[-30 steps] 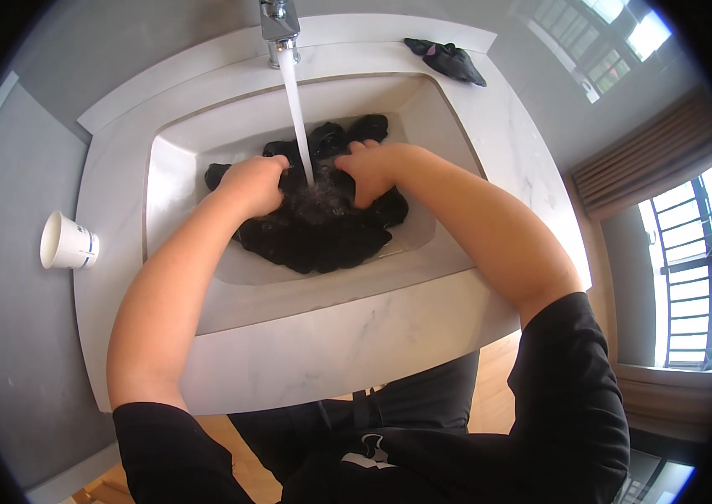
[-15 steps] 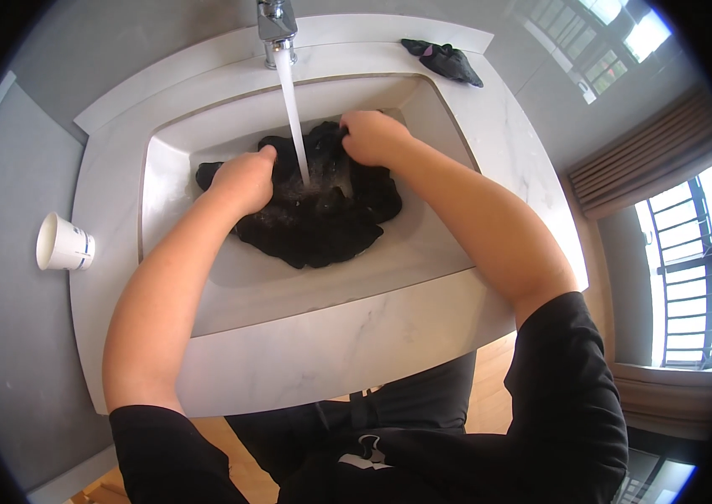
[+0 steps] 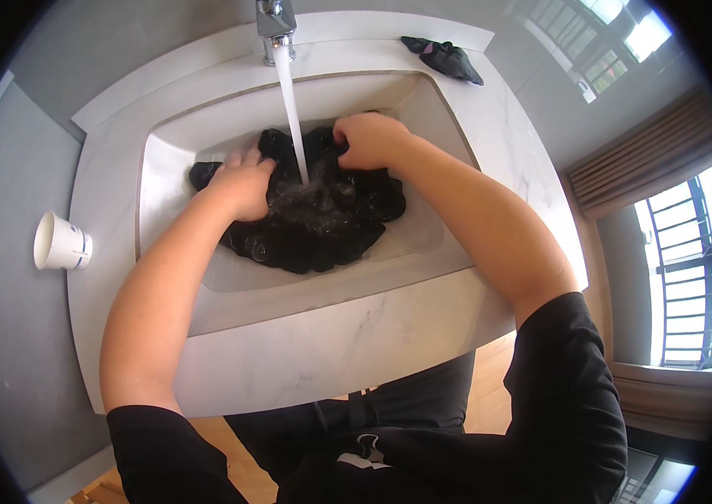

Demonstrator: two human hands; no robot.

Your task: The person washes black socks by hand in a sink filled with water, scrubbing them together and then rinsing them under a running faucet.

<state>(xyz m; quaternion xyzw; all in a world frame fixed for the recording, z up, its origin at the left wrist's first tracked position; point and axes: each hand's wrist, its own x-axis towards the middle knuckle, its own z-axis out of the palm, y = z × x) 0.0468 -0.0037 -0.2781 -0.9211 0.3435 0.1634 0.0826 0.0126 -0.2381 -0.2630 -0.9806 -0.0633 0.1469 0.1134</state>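
A soaked black garment [image 3: 314, 231] lies bunched in the white sink [image 3: 171, 168], its exact kind unclear. Water from the chrome faucet [image 3: 278, 29] pours in a stream [image 3: 290, 109] onto its middle. My left hand [image 3: 244, 183] rests on the garment's left part with its fingers apart. On the far right part, my right hand [image 3: 366, 140] has its fingers curled round a fold of the wet cloth. Its fingertips are partly hidden by the hand itself.
A white paper cup [image 3: 62, 241] stands at the counter's left edge. Small dark crumpled cloth [image 3: 444, 60] lies on the back right corner of the marble counter [image 3: 356, 332]. A grey wall panel [image 3: 7, 336] borders the left side, and a barred window [image 3: 692, 269] is at right.
My left hand has loosened from a closed grip, its fingers now spread on the cloth. The garment has spread slightly towards me, and my right hand has shifted a little left.
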